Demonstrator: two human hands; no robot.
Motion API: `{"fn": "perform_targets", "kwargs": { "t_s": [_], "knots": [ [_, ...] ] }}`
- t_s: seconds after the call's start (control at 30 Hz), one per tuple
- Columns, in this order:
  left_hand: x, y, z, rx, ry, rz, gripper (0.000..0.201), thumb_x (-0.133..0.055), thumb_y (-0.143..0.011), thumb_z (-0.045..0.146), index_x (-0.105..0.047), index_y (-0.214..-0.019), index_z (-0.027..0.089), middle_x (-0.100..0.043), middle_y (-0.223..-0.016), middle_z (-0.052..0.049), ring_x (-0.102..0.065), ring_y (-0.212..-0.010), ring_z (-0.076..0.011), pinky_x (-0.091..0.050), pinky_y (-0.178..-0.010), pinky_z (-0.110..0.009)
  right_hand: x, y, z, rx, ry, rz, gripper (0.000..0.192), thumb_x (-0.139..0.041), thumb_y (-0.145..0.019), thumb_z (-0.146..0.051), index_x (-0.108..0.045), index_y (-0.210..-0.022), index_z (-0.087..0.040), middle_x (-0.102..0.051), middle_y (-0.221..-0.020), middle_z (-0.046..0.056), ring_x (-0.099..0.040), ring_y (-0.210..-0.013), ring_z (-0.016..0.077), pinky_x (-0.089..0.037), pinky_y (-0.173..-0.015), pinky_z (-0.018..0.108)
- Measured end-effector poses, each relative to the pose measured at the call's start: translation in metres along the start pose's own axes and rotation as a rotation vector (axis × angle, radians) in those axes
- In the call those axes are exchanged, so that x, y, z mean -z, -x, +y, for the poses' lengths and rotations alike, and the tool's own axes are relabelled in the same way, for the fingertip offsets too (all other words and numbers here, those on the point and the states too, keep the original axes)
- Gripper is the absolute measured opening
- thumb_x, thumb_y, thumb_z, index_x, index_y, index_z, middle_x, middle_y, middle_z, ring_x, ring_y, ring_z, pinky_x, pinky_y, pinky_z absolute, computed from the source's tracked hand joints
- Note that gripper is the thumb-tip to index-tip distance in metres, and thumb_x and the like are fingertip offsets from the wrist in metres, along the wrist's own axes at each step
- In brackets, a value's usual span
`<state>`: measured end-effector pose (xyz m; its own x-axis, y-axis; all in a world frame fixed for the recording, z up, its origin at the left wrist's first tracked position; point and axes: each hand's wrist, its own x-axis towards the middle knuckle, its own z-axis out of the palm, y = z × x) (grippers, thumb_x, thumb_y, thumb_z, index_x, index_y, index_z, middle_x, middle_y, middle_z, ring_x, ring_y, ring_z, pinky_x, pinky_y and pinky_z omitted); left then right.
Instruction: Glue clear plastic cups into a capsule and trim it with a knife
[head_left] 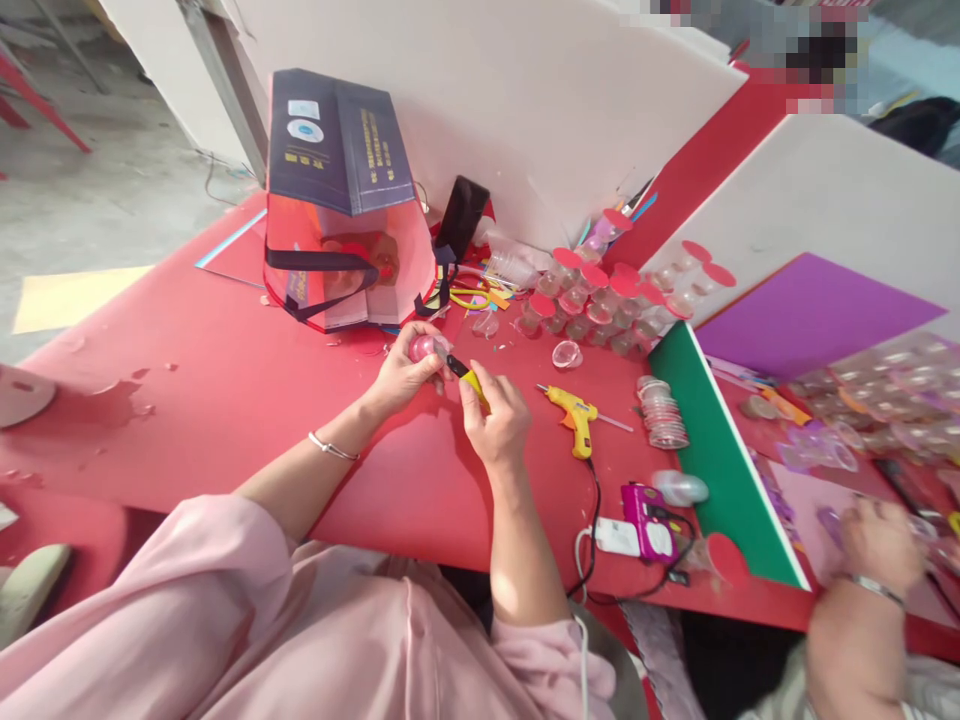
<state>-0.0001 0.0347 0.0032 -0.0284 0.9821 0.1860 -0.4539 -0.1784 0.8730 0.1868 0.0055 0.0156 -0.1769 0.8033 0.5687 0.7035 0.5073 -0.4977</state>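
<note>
My left hand [407, 366] is closed around a small pinkish clear plastic cup [424, 346] above the red table. In my right hand [496, 412] is a yellow and black utility knife [471, 380], its front end pointing left against the cup. The blade's tip is too small to make out clearly. To the right of my right hand lies a yellow glue gun [576, 415] with a clear glue stick in its back. Behind my hands sits a loose clear cup [567, 354].
A dark blue and red bag [341, 145] stands behind my left hand. Stacked cups with red discs [592, 275] fill the back right. A green divider [724, 450] separates a co-worker's hand [885, 540]. A purple power strip [649, 522] and black cord lie front right.
</note>
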Motion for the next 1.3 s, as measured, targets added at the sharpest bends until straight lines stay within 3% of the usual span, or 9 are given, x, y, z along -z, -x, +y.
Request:
{"fn": "perform_targets", "kwargs": {
  "t_s": [0.27, 0.47, 0.7, 0.97, 1.3],
  "knots": [
    [-0.003, -0.001, 0.004, -0.107, -0.075, 0.036, 0.063, -0.094, -0.076, 0.058, -0.051, -0.106, 0.023, -0.072, -0.095, 0.0, -0.069, -0.062, -0.0111, -0.057, -0.053, -0.022, -0.001, 0.001, 0.002, -0.01, -0.011, -0.015, 0.044, -0.056, -0.108, -0.05, -0.076, -0.138, -0.025, -0.081, -0.106, 0.012, -0.075, -0.099, 0.0259, -0.057, -0.093, 0.037],
    [-0.003, 0.0, 0.004, -0.167, -0.102, 0.097, 0.06, -0.096, -0.075, 0.052, -0.054, -0.105, 0.022, -0.072, -0.109, -0.003, -0.068, -0.065, -0.0088, -0.058, -0.056, -0.022, -0.002, 0.002, 0.002, -0.017, -0.019, -0.012, 0.046, -0.055, -0.108, -0.05, -0.077, -0.137, -0.021, -0.08, -0.105, 0.014, -0.075, -0.097, 0.0263, -0.057, -0.092, 0.038],
    [0.004, -0.004, -0.007, -0.195, -0.047, 0.059, 0.057, -0.095, -0.078, 0.048, -0.053, -0.107, 0.023, -0.075, -0.105, -0.001, -0.07, -0.061, -0.0094, -0.059, -0.052, -0.021, -0.004, 0.002, 0.001, 0.052, 0.028, 0.032, 0.04, -0.057, -0.109, -0.045, -0.076, -0.135, -0.021, -0.081, -0.102, 0.011, -0.075, -0.095, 0.0224, -0.057, -0.09, 0.032],
    [0.004, -0.005, -0.006, -0.26, -0.079, 0.059, 0.047, -0.094, -0.083, 0.039, -0.057, -0.105, 0.022, -0.073, -0.111, -0.002, -0.07, -0.061, -0.007, -0.061, -0.054, -0.02, -0.004, 0.001, -0.001, 0.07, 0.04, 0.067, 0.04, -0.057, -0.11, -0.045, -0.077, -0.132, -0.019, -0.08, -0.098, 0.011, -0.075, -0.09, 0.0214, -0.057, -0.085, 0.032],
    [0.005, -0.004, -0.008, -0.237, -0.064, 0.035, 0.051, -0.092, -0.084, 0.045, -0.053, -0.107, 0.023, -0.074, -0.109, -0.002, -0.069, -0.057, -0.0075, -0.061, -0.052, -0.021, -0.005, 0.003, -0.002, 0.054, 0.007, 0.058, 0.039, -0.058, -0.109, -0.044, -0.077, -0.134, -0.021, -0.08, -0.098, 0.01, -0.075, -0.09, 0.0219, -0.057, -0.086, 0.033]
  ]
}}
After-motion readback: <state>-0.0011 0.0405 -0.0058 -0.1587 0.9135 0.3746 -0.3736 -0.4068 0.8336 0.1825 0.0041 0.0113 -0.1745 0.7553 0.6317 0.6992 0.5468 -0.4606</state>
